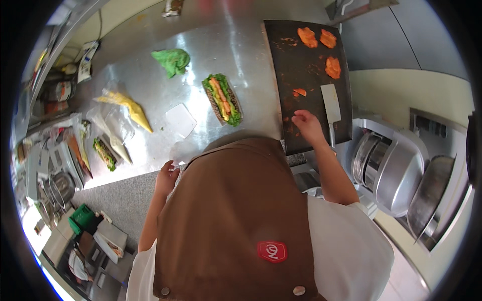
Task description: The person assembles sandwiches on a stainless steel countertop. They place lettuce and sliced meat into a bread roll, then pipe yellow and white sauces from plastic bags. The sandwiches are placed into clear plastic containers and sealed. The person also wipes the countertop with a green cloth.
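Note:
Above the dark baking tray (305,79), my right hand (309,127) is bent with its fingertips drawn together; whether something small sits between them cannot be made out. A scraper with a broad pale blade (331,99) lies on the tray beside it. Small orange scraps (299,92) lie just beyond my fingers. My left hand (167,177) hangs at the table's front edge, fingers loosely apart and holding nothing. A long dark-bread sandwich (222,99) with lettuce, yellow sauce and an orange filling lies on the steel table (248,49) between my hands. Left of it is a white plastic scraper (181,120).
Three orange-coated slices (308,37) lie at the tray's far end. A green cloth (173,62), a yellow piping bag (137,113), a whitish piping bag (116,145) and another filled sandwich (104,154) are on the table. Metal bowls (401,180) stand at right. A person (78,265) is at lower left.

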Demonstrator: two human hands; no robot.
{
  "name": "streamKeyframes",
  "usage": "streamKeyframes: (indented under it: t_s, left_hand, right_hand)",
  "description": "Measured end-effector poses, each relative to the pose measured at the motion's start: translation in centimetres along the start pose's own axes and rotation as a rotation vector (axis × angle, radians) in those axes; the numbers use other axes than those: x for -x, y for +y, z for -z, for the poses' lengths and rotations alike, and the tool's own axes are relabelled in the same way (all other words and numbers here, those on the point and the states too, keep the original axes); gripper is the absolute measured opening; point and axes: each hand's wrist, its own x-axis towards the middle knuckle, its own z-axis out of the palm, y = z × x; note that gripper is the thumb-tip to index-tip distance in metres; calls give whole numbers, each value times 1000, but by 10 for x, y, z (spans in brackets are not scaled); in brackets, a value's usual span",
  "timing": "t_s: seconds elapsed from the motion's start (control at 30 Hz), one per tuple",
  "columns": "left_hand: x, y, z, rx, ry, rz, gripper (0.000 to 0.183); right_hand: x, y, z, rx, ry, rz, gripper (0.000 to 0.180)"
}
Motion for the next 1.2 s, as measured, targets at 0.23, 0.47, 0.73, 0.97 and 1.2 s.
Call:
streamKeyframes:
  t_s: [0.23, 0.47, 0.73, 0.97, 1.2]
  left_hand:
    - [23, 0, 0, 15, 76, 50, 58]
    - [40, -2, -3, -94, 83, 119, 60]
    - [7, 17, 22, -12, 252, 125, 58]
    - [-43, -33, 70, 165, 582, 240, 62]
    - [-102, -85, 152, 94, 746, 341, 82]
  right_hand:
    - [-23, 12, 9, 222, 82, 157, 41]
    - [-21, 6, 3, 164, 11, 194, 41]
    - [58, 15, -72, 297, -405, 271, 34]
    - [70, 48, -59, 177, -415, 294, 41]
    - [93, 33, -66, 434, -326, 196, 40]
